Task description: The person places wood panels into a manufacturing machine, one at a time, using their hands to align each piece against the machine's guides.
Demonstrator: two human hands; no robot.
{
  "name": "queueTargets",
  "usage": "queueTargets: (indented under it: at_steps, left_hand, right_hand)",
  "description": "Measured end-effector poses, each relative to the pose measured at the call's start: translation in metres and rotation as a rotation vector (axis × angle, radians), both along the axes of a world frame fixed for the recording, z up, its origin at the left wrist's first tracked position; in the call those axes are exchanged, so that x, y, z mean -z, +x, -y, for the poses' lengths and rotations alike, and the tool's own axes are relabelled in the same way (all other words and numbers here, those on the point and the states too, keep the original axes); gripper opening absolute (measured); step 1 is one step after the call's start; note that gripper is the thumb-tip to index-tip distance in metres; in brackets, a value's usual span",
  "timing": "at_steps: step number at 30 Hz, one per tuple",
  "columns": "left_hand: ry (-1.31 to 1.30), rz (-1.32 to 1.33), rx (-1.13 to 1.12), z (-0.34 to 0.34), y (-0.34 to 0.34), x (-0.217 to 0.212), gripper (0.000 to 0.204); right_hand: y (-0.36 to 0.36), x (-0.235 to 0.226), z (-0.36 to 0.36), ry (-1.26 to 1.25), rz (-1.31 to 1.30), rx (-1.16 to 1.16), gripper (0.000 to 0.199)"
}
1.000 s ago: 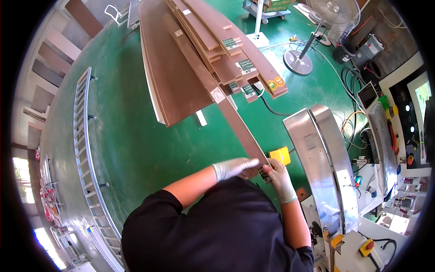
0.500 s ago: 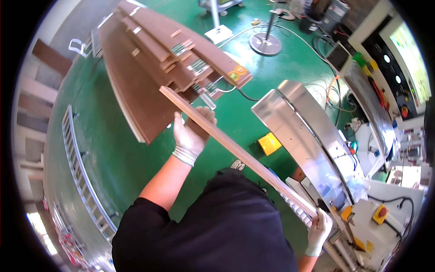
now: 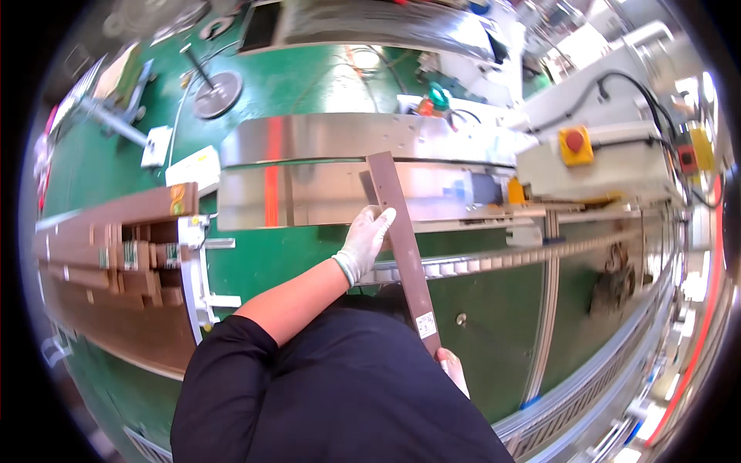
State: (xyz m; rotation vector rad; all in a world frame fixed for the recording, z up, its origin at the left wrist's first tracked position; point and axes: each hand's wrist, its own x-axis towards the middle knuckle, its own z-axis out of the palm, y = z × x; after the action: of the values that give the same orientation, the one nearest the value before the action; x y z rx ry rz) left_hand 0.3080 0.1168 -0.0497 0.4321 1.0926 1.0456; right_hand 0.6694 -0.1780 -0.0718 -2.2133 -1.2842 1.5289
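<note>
A long, narrow brown board [image 3: 407, 266] slants in front of my body, its broad face up and a white label [image 3: 426, 325] near its lower end. My gloved left hand [image 3: 366, 238] is closed round its left edge toward the far end, with the thumb on the face. My gloved right hand [image 3: 454, 370] holds the near end; most of its fingers are hidden by the board. The far tip overlaps the shiny metal machine table [image 3: 324, 202], which has a slot running lengthwise. Whether the tip touches the metal I cannot tell.
Stacked brown boards [image 3: 116, 309] lie on a support at the left. A row of pale rollers [image 3: 494, 261] runs along the table's near side. A red push button on a yellow box [image 3: 575, 142] sits on the machine at right. A round stand base [image 3: 218, 96] is on the green floor.
My view has turned right, so the stacked boards moved to the left and the metal table came in front. The board in my hands has swung round and now shows its broad, labelled face.
</note>
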Motion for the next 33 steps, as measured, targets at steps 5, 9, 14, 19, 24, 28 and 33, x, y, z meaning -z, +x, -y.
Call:
queueTargets:
  at_steps: [5, 9, 14, 19, 24, 28, 33]
  left_hand:
    - [-0.058, 0.003, 0.207, -0.022, 0.049, 0.017, 0.041]
    - [-0.029, -0.128, 0.567, -0.020, 0.075, -0.003, 0.033]
    - [0.014, -0.009, 0.331, -0.024, 0.112, 0.014, 0.031]
    - [-0.016, -0.037, 0.240, -0.044, 0.135, -0.006, 0.030]
    - [0.093, -0.153, 0.230, -0.052, 0.168, 0.019, 0.034]
    - [0.164, -0.314, 0.335, -0.070, 0.187, -0.002, 0.039]
    - [0.242, -0.312, 0.357, -0.081, 0.232, 0.039, 0.039]
  right_hand:
    - [-0.046, -0.040, -0.019, 0.156, -0.008, 0.153, 0.047]
    - [-0.049, -0.046, -0.022, 0.209, 0.052, 0.193, 0.043]
    - [-0.038, -0.048, -0.052, 0.247, 0.113, 0.177, 0.047]
    - [-0.010, -0.046, -0.078, 0.312, 0.181, 0.142, 0.042]
    - [0.024, -0.050, -0.098, 0.290, 0.156, 0.099, 0.042]
    - [0.052, -0.048, -0.107, 0.275, 0.112, 0.098, 0.045]
    - [0.096, -0.062, -0.134, 0.217, 0.136, 0.048, 0.045]
